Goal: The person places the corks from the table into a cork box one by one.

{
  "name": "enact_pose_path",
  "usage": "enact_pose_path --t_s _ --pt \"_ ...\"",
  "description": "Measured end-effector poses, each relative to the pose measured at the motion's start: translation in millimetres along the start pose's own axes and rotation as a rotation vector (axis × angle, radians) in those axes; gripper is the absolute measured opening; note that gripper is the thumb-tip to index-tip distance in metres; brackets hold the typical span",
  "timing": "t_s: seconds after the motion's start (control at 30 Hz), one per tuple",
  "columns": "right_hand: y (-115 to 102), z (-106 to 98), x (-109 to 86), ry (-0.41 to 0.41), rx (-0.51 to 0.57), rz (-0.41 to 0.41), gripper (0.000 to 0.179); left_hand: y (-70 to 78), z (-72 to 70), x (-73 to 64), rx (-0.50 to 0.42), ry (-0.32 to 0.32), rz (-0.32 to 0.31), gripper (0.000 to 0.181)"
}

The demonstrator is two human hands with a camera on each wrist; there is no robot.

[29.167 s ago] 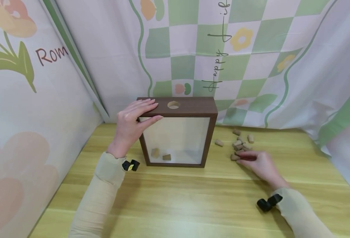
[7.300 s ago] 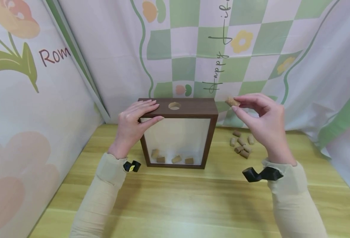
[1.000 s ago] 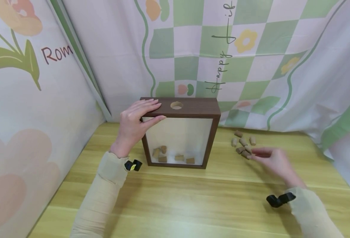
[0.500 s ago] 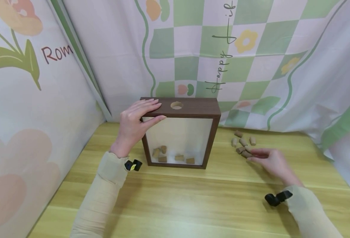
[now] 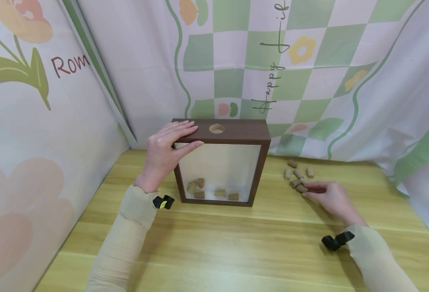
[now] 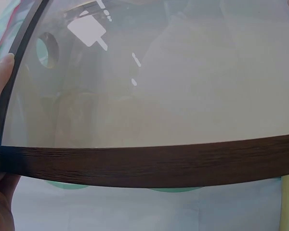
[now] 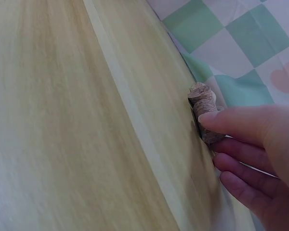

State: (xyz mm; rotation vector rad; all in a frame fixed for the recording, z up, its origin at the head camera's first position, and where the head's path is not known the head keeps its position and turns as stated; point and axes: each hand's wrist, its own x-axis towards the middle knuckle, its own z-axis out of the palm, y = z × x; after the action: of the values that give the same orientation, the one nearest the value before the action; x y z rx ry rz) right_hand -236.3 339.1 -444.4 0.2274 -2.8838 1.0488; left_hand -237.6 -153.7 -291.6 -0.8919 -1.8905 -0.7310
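Observation:
A dark brown wooden box (image 5: pixel 263 174) with a clear front and a round hole (image 5: pixel 217 128) in its top stands upright on the table. Several corks (image 5: pixel 219 193) lie inside along its bottom. My left hand (image 5: pixel 167 148) grips its top left corner, fingers over the top, thumb along the front; in the left wrist view the dark frame (image 6: pixel 149 166) crosses low. On the right, my right hand (image 5: pixel 331 198) is down at a small group of corks (image 5: pixel 297 174). In the right wrist view its thumb and index finger pinch a cork (image 7: pixel 202 101), partly hidden by the thumb.
The wood-grain table (image 5: pixel 214 247) spreads in front of the box. A patterned curtain (image 5: pixel 229 52) hangs close behind the box and the loose corks. Another printed cloth (image 5: pixel 21 142) borders the left side.
Over the earlier frames, more corks have come to lie inside the box, and the outside group has shrunk. In the last second the right hand shifts slightly left at the corks; the left hand stays.

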Motion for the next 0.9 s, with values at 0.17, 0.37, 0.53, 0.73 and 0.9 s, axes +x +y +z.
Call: enact_pose_path --t_s 0.17,0.37,0.53,0.73,0.9 --pt "1.3 1.1 1.1 0.008 -0.003 -0.004 0.044 0.2 0.0 0.9 0.000 0.004 0.003 0.043" --pt "3.2 1.5 1.3 0.026 -0.020 -0.025 0.042 0.3 -0.7 1.7 -0.002 -0.001 0.004 0.042" --pt "4.5 2.2 1.5 0.041 -0.014 -0.050 0.040 0.2 -0.7 1.5 0.004 0.000 0.001 0.043" --pt "2.8 1.1 0.2 0.030 0.000 -0.019 0.041 1.2 -0.5 1.5 -0.002 0.005 0.000 0.042" --pt "-1.0 -1.7 -2.4 0.033 0.009 -0.012 0.043 0.8 -0.4 0.7 -0.004 0.000 -0.002 0.042"
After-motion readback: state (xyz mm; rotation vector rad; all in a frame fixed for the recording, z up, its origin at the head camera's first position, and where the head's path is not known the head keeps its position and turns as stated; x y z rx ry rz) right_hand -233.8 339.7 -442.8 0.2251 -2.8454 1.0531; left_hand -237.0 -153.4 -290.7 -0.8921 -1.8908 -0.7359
